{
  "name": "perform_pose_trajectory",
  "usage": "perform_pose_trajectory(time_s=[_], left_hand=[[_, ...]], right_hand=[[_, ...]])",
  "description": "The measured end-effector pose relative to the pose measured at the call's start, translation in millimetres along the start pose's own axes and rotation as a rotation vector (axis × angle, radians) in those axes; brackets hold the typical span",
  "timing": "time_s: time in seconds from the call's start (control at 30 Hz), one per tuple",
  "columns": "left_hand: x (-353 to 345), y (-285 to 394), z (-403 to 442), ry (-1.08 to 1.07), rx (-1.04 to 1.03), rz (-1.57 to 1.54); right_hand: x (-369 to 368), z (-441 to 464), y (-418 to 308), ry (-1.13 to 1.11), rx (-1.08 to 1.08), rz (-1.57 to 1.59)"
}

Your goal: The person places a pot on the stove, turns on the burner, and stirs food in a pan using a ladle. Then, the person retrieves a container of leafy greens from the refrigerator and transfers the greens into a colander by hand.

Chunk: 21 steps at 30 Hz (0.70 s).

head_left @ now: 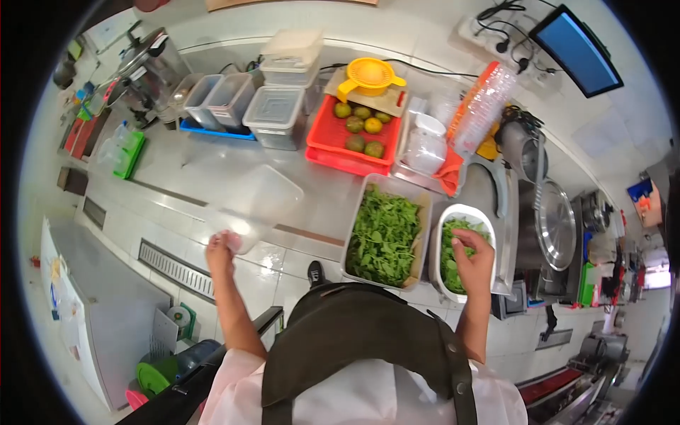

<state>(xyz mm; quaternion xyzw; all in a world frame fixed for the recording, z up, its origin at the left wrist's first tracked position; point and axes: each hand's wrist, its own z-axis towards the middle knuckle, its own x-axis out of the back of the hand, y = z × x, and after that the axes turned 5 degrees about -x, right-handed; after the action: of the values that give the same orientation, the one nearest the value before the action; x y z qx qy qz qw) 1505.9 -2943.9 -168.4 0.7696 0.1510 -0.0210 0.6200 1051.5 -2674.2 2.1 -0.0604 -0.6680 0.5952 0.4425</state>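
Observation:
My left hand (223, 248) is closed on the edge of a clear plastic lid (273, 195), which extends over the front edge of the steel counter. Above a white oval tub (435, 273) hovers my right hand (474, 258), its fingers loosely curled and the thumb apart from them; I see nothing held in it. Green leaves (452, 273) fill part of that tub, partly hidden under the hand. Just left of the tub stands a larger clear rectangular container (345, 265) full of leafy green sprigs (386, 234).
Behind the greens, a red basket (322, 134) holds several green citrus fruits (354, 125), with a yellow juicer (372, 74) behind. Clear lidded boxes (275, 117) stand left of it. Stacked plastic cups (489, 106) and a large steel pot (556, 223) are on the right.

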Motion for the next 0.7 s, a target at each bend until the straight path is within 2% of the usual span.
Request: perform_pose_trajectory(time_s=[0.07,0.1,0.13,0.27,0.33,0.37,0.47,0.5,0.57,0.6,0.67,0.7], left_hand=[[-38,52,-37,-0.049,0.071,-0.107],[-58,68,-57,-0.144,0.083,-0.135],[-79,81,-81,-0.238,0.091,-0.160],[-159,74,-178,-0.503,0.217,-0.061],[-189,72,-220,-0.710,0.380,0.106],[-190,73,-225,-0.958,0.489,0.190],[-184,79,-214,-1.065,0.376,0.343],[-184,83,-203,-0.990,0.175,0.505],[-185,65,-183,-0.793,-0.161,0.601],[-190,61,-177,-0.714,-0.350,0.637],[-201,44,-167,-0.721,-0.343,0.604],[-206,35,-164,-0.728,-0.338,0.588]], right_hand=[[-1,1,-6,-0.024,-0.058,0.127],[-7,2,-6,-0.060,-0.066,0.278],[-7,1,-26,-0.197,-0.170,0.341],[-43,-9,-56,-0.526,-0.292,0.877],[-57,-10,-47,-0.267,-0.377,0.885],[-59,-7,-39,-0.157,-0.432,0.857],[-43,14,16,-0.245,-0.540,0.610],[-41,15,28,-0.221,-0.549,0.446],[-41,11,48,-0.173,-0.554,0.116],[-50,9,66,-0.096,-0.423,0.044],[-74,1,96,0.060,-0.166,-0.101],[-77,-1,86,0.077,-0.167,-0.143]])
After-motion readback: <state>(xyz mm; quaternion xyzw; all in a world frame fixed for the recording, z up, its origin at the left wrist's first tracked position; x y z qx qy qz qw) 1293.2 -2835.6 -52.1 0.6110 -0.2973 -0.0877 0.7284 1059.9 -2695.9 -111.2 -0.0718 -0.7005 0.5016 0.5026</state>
